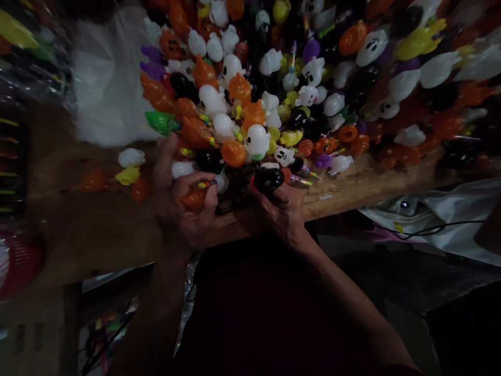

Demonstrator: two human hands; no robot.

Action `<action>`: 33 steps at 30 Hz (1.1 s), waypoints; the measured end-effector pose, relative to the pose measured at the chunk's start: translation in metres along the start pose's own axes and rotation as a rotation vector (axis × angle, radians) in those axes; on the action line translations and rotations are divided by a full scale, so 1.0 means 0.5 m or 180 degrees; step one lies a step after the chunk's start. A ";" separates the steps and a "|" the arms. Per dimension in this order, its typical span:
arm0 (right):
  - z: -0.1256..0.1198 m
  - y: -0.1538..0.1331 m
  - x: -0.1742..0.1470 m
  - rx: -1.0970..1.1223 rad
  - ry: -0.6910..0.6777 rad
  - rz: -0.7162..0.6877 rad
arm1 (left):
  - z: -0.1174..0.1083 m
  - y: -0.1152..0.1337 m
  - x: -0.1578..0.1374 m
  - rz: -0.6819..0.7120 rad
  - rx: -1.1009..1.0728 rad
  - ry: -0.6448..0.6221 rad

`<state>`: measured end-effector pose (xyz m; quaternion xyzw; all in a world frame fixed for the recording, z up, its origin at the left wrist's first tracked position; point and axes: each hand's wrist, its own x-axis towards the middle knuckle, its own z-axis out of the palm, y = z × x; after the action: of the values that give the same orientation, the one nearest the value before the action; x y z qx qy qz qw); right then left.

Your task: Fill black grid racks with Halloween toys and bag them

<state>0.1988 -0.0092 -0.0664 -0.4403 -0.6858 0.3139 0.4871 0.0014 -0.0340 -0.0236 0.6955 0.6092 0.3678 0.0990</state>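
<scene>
Multicoloured stick (205, 185) sits pinched in the left hand (176, 211), the nearer one, its long axis roughly on the 9-to-3-o'clock line as I view it remotely, with a black toy (268, 180) at its 3 o'clock, gripped by the right hand (285, 209).
</scene>
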 end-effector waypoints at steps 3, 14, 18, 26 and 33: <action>0.019 -0.004 0.006 -0.0249 0.0079 0.0357 | -0.009 0.004 0.013 0.0398 0.0287 0.0329; 0.075 -0.017 0.013 0.0303 -0.0189 0.0724 | -0.009 0.005 0.010 -0.0039 0.0268 0.0044; 0.095 0.000 0.012 0.0261 -0.0165 0.0419 | -0.009 0.009 0.014 0.0179 0.0163 0.0150; 0.090 0.018 0.004 -0.0413 -0.0276 -0.0204 | -0.020 0.001 0.030 0.0767 -0.0001 0.0259; 0.093 0.026 -0.001 -0.0632 -0.0359 -0.0619 | -0.023 -0.002 0.039 0.0680 -0.0084 0.0194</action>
<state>0.1590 -0.0045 -0.0928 -0.3994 -0.7792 0.2201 0.4300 -0.0069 -0.0194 -0.0081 0.7436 0.5294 0.4053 0.0498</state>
